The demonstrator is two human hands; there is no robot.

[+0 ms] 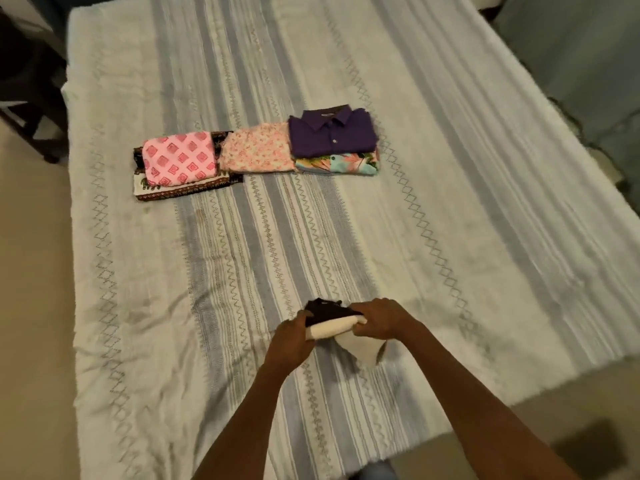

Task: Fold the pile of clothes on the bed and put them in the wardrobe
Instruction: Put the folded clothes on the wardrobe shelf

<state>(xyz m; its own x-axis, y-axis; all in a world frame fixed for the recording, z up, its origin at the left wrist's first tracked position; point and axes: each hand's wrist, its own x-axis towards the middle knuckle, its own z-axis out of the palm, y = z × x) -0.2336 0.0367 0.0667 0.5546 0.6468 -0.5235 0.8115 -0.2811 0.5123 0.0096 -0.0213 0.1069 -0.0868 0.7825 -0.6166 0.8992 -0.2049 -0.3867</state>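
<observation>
Here both hands pinch a small folded bundle, a soft cream cloth (332,329) with a dark garment (329,310) on top; the left hand (289,337) grips its nine o'clock end, the right hand (382,320) its three o'clock end. It sits low on the striped woven bedspread (450,202). Toward twelve o'clock lie flat folded stacks: pink diamond-print piece (178,157), floral piece (258,147), purple collared shirt (332,135).

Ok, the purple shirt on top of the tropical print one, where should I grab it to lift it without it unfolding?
Take the purple shirt by its two short side edges, one hand from the left, one from the right. It lies flat, collar away from you, on the tropical print shirt, so sliding fingers under both sides should keep the folds together.
</observation>
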